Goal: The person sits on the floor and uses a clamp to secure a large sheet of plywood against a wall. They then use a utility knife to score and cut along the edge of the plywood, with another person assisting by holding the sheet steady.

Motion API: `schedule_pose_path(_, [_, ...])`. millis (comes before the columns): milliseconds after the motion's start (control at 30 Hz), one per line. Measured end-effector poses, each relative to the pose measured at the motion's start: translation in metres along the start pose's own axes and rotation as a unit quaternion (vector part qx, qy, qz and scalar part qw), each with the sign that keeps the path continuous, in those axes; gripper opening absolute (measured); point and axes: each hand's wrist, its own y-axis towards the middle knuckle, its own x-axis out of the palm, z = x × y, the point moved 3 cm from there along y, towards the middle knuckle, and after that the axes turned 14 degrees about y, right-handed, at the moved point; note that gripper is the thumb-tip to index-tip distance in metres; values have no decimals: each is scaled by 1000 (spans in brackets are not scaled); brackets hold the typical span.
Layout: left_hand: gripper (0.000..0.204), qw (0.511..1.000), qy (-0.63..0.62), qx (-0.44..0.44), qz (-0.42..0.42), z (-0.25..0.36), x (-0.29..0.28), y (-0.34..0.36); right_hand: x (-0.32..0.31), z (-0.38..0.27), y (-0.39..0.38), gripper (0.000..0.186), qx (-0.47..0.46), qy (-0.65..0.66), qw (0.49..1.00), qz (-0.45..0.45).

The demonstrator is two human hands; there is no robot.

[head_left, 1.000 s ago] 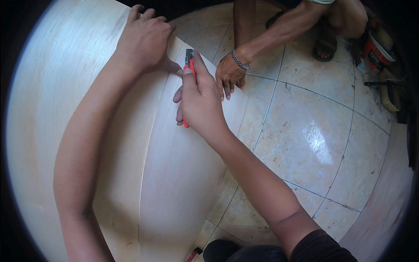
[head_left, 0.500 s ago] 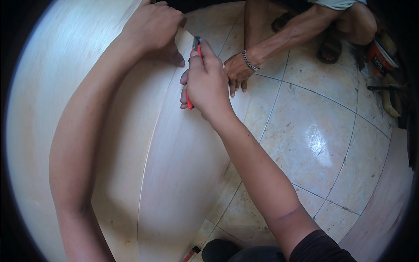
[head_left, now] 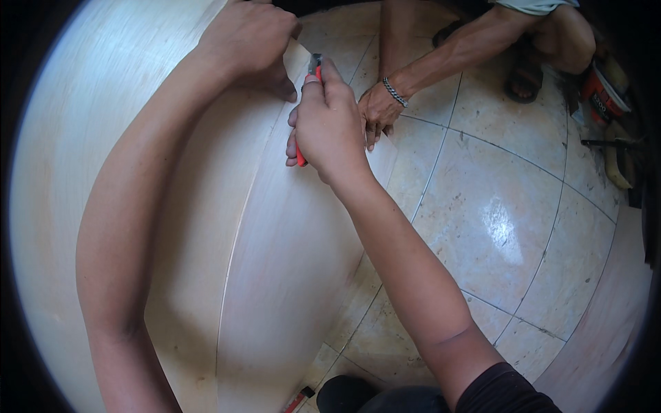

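Note:
My right hand (head_left: 329, 124) is wrapped round a red utility knife (head_left: 301, 157), its grey metal end pointing away from me. The knife's tip meets a pale plywood sheet (head_left: 275, 227) beside a long thin line. My left hand (head_left: 251, 41) presses on the wood just left of the tip, thumb spread apart; its other fingertips are partly hidden. Between that hand and the knife shows a pale wooden corner (head_left: 297, 54). To the right of my right hand, another person's hand (head_left: 379, 113), with a chain bracelet, rests on the sheet's edge.
Tiled floor (head_left: 489, 186) spreads to the right. The other person's sandalled foot (head_left: 525, 82) stands at the far right, near a red and white bucket (head_left: 606, 93). Another wooden panel (head_left: 599, 323) lies at the lower right. A red and black tool (head_left: 299, 398) lies near my knee.
My right hand and the knife have shifted slightly to the right. My left hand has moved slightly right too. The other person's hand has drawn its fingers in a little.

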Motion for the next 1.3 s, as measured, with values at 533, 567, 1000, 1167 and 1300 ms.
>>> schedule_pose_path(533, [71,1000,8,-4,-16,-2,3,4,-2,4,9,60,-37,16,999,-9])
schedule_pose_path(567, [70,1000,3,-2,-21,-2,0,4,-2,5,11,60,-46,12,999,-10])
schedule_pose_path(1000, [69,1000,21,0,3,1,-3,-3,-2,3,11,60,-34,32,998,-29])
schedule_pose_path(1167, [60,1000,8,15,-8,-1,-4,-1,-3,2,12,59,-28,41,998,-24])
schedule_pose_path(1300, [33,1000,10,-12,7,-4,16,8,-4,-1,12,58,-12,40,999,-26])
